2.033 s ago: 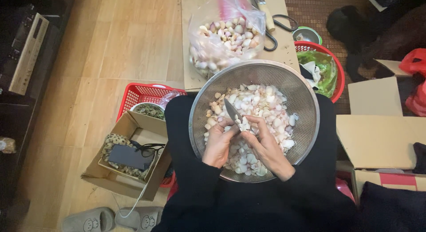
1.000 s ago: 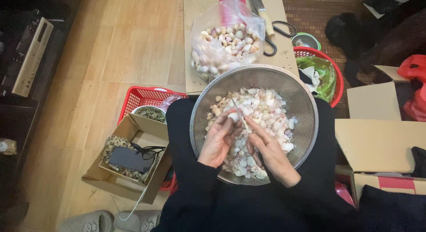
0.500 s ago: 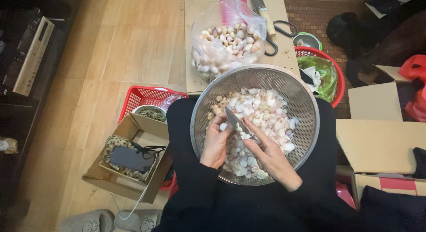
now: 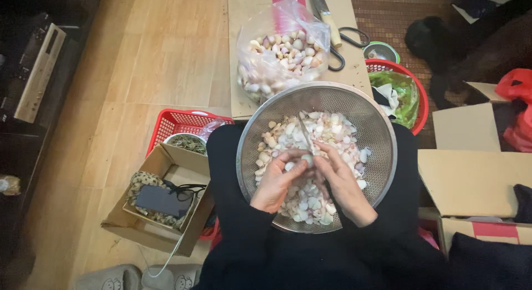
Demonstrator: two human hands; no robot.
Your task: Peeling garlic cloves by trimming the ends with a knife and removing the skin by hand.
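A round metal colander (image 4: 382, 135) rests on my lap, filled with several pale garlic cloves and papery skins (image 4: 327, 129). Over its middle, my left hand (image 4: 277, 182) pinches a single garlic clove (image 4: 306, 158) between thumb and fingers. My right hand (image 4: 343, 182) grips a small knife (image 4: 304, 132), blade pointing away from me and touching the clove. Both wrists are in black sleeves.
A clear plastic bag of unpeeled garlic (image 4: 280, 54) sits on a wooden board (image 4: 244, 13) beyond the colander, with scissors (image 4: 346, 43) and a large knife (image 4: 324, 13). A red basket of greens (image 4: 407, 93) is right, cardboard boxes (image 4: 471, 179) further right. A red tray (image 4: 177, 123) and an open box (image 4: 158, 204) are left.
The knife blade has swung from slanting left to pointing nearly straight away, and both hands have drawn closer together around the clove. The colander and bag have stayed put.
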